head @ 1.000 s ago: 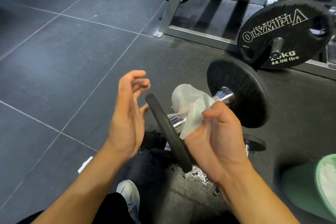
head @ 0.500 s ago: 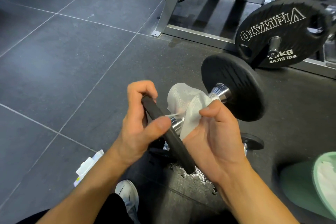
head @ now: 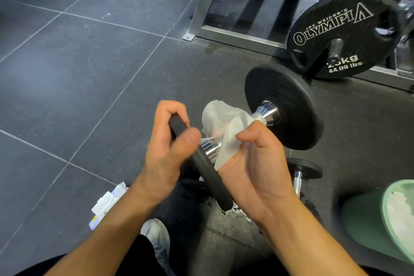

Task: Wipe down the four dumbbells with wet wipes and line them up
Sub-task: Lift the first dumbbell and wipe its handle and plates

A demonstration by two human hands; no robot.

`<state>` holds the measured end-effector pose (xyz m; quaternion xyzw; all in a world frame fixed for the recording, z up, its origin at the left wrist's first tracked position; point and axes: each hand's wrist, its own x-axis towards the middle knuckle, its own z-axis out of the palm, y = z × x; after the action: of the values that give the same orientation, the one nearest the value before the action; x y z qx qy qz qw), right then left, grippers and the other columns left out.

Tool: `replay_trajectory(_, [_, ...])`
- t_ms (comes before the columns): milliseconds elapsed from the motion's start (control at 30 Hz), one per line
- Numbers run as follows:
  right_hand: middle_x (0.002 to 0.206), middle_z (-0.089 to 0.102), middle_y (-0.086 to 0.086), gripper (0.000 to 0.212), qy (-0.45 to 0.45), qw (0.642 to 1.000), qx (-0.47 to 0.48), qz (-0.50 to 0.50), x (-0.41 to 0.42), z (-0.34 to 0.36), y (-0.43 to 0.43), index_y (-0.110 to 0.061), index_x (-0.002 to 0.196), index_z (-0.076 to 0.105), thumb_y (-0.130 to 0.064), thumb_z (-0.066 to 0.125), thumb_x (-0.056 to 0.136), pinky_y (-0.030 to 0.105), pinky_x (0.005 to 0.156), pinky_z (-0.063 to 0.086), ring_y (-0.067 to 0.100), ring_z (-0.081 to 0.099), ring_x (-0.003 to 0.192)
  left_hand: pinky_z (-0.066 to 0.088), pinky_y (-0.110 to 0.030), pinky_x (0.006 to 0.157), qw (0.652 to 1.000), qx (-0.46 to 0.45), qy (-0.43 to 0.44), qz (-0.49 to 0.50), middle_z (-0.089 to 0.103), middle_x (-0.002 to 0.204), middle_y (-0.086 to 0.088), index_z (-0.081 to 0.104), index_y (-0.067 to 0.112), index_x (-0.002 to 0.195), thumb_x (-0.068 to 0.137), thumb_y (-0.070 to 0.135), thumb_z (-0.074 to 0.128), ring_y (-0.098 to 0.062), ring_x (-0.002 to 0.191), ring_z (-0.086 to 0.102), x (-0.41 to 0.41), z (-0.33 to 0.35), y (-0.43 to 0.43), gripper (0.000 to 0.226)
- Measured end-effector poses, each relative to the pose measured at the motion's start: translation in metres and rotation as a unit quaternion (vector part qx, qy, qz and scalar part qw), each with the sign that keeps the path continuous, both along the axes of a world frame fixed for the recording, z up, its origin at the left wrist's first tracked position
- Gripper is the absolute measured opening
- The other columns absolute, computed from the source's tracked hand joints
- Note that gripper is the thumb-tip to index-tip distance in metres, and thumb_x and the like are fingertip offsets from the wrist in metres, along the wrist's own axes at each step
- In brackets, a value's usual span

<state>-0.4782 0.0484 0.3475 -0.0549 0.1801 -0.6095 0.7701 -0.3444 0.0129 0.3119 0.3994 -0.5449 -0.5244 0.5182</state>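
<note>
I hold a dumbbell point(head: 282, 107) with black round plates and a chrome handle above the floor. My left hand point(head: 168, 148) grips the rim of its near plate, thumb across the edge. My right hand point(head: 253, 163) is wrapped around the handle with a white wet wipe point(head: 224, 123) between palm and chrome. Below it, another smaller dumbbell point(head: 302, 170) lies on the dark mat, mostly hidden by my right hand and the held plate.
A wet-wipe packet point(head: 105, 204) lies on the tiles at lower left. A large Olympia weight plate point(head: 340, 36) hangs on a grey rack point(head: 201, 13) behind. A green bin point(head: 394, 219) stands at lower right. My shoe point(head: 156, 235) is below, beside a wet patch on the mat.
My left hand, open and away from the dumbbell a second ago, has closed on the near plate's rim. My right hand has kept the wipe on the handle.
</note>
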Motion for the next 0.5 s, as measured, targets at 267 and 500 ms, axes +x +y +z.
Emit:
replay_trajectory(267, [0.107,0.055,0.024,0.050,-0.004,1.000,0.023,0.014,-0.001,-0.007,0.000,-0.009,0.124,0.051,-0.011,0.038,0.076,0.054,0.091,0.051,0.040,0.059,0.096,0.060,-0.041,0.071,0.870,0.481,0.104,-0.028,0.070,0.095,-0.018,0.071,0.007,0.106,0.089,0.081,0.050,-0.032,0.085,0.070,0.007,-0.004,-0.004,0.079])
replay_trajectory(500, [0.117,0.046,0.023,0.057,-0.013,1.000,0.012,0.003,-0.001,-0.009,0.000,-0.014,0.131,0.045,-0.009,0.042,0.075,0.056,0.107,0.045,0.040,0.053,0.109,0.038,-0.036,0.072,0.999,0.032,-0.009,0.006,0.036,0.083,-0.018,0.048,0.027,0.089,0.090,0.052,0.059,-0.021,0.076,0.044,0.003,0.006,0.000,0.027])
